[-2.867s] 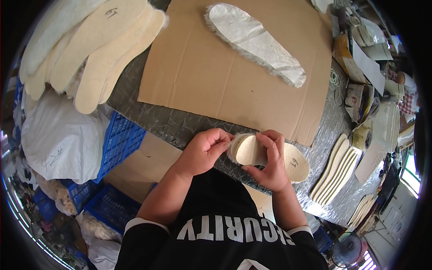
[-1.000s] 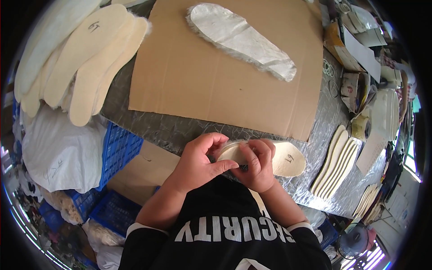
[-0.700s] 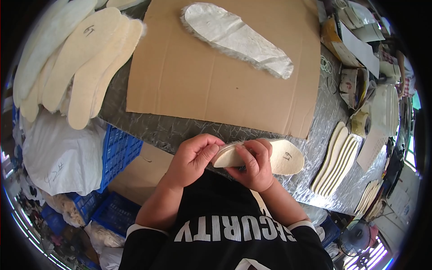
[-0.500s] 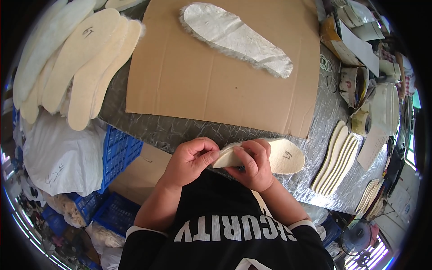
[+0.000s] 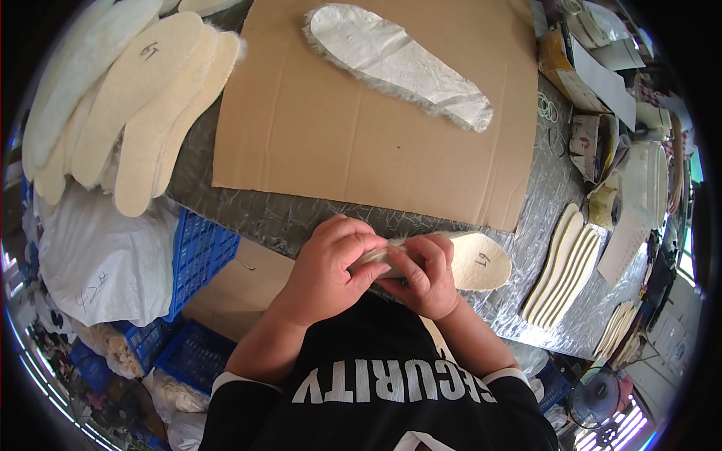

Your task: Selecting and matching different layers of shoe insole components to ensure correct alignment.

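Note:
A cream insole [image 5: 480, 261] with a fluffy edge lies across my two hands, just in front of my body at the table's near edge. My left hand [image 5: 329, 263] pinches its left end between thumb and fingers. Beside it, my right hand [image 5: 423, 275] grips the middle, fingers curled over the top. The right end sticks out past that hand, flat side up, with a handwritten mark. My fingers hide much of the left part. Beyond my hands, a fleece insole piece [image 5: 398, 66], whitish backing up, rests on a cardboard sheet [image 5: 301, 150].
Several finished-looking insoles [image 5: 162, 98] are piled at the far left. A row of thin cream insoles [image 5: 562, 267] lies on the table at right. Blue crates [image 5: 197, 259] and a white sack [image 5: 113, 259] stand left of the table. Boxes, a tape roll [image 5: 602, 207] and rubber bands [image 5: 547, 107] sit at the right.
My left hand has moved right, closer to my right hand, and now covers the insole's left end. My right hand keeps its hold.

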The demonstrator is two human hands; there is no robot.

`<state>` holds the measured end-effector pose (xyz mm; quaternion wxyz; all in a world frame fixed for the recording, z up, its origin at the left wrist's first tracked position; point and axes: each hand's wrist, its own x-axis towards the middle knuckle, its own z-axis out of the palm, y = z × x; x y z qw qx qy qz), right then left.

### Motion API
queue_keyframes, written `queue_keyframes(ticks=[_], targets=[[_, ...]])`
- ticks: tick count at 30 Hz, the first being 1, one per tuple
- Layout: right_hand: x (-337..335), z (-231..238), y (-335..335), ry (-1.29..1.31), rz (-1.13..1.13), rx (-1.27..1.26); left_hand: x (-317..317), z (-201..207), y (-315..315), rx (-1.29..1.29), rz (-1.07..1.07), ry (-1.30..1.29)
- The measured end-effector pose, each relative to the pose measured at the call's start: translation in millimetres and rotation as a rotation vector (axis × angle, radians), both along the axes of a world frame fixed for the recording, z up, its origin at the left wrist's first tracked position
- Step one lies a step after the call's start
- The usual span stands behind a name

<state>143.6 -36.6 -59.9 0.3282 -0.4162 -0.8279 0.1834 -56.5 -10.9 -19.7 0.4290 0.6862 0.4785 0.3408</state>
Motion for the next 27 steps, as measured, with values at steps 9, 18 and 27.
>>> queue_keyframes(ticks=[9, 18, 27], targets=[[2.3, -5.7, -3.2, -0.022, 0.039, 0.037, 0.7, -3.4, -3.8, -0.171, 0.024, -0.004], [2.3, -0.6, -3.8, -0.068, 0.062, 0.011, 2.1, -3.9, -4.0, -0.065, 0.016, 0.060], [26.0, 41.0, 42.4, -0.198, 0.063, -0.325, -4.1, -9.8, -13.4, 0.057, -0.034, 0.067]])
